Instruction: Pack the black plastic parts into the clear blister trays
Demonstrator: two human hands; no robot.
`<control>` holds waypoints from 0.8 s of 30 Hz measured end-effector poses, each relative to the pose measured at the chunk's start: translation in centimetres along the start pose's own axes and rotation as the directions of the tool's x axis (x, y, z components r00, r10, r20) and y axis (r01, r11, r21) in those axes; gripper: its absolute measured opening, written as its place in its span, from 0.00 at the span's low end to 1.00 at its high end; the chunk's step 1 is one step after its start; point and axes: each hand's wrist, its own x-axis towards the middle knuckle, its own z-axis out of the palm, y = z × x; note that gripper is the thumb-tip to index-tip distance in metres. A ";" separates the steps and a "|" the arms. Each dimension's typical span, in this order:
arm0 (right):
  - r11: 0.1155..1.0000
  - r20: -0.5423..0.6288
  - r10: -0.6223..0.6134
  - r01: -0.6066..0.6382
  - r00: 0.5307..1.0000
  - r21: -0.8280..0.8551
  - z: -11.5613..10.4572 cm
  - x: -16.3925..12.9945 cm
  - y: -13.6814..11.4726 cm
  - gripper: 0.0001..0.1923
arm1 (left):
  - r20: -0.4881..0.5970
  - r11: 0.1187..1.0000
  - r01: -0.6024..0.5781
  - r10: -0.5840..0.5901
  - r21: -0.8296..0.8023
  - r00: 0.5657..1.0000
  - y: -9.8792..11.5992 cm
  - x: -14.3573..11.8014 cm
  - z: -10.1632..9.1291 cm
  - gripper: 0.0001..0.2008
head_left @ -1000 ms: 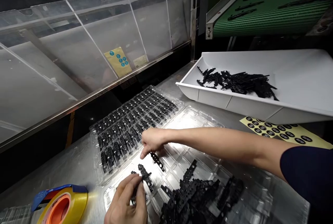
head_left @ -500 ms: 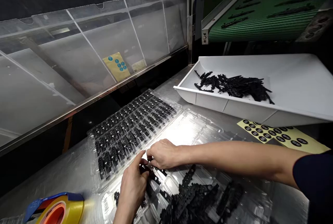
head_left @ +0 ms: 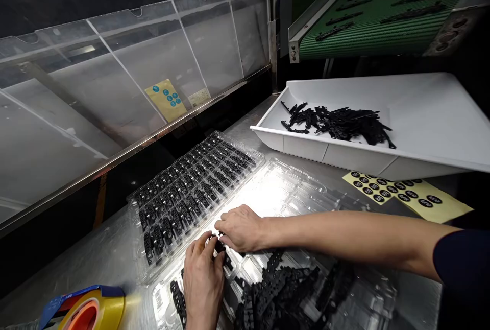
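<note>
My left hand (head_left: pixel 204 281) is closed, fingers curled round a small black plastic part (head_left: pixel 218 246) over the near clear blister tray (head_left: pixel 254 268). Touching close beside it, my right hand (head_left: pixel 242 229) is pinched, with a bit of black showing at its fingertips; most of that piece is hidden by the fingers. A loose pile of black plastic parts (head_left: pixel 275 291) lies on the near tray, right of my left hand. Another black part sits in a tray pocket left of my left wrist. Beyond stands a filled clear tray (head_left: pixel 259 158) with rows of the same parts.
A white bin (head_left: pixel 429 115) at the back right holds a heap of black parts. Above it is a green conveyor belt (head_left: pixel 367 39) carrying more. Sticker sheets (head_left: pixel 440 212) lie before the bin. Tape rolls (head_left: pixel 115 309) stand front left. A clear panel (head_left: pixel 126 74) lines the back.
My left hand has turned more upright and moved slightly right, uncovering a black part in the tray at its left. My right hand has barely moved. The whole view has shifted slightly.
</note>
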 end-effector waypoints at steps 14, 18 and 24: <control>0.998 -0.018 -0.055 0.055 0.998 -0.011 0.1 -1.1 0.6 0.17 | -0.192 0.997 0.021 -0.035 -0.072 0.981 -1.7 -3.4 -0.2 0.18; 0.996 0.065 -0.091 0.090 0.994 0.028 -0.5 -1.7 0.4 0.14 | -0.061 0.997 0.071 -0.072 -0.016 0.996 -1.4 -3.3 -0.6 0.18; 0.992 0.030 -0.100 0.097 0.995 0.086 -1.7 -3.7 0.0 0.15 | -0.157 0.999 0.050 -0.051 -0.012 0.986 -0.8 -4.3 -0.7 0.17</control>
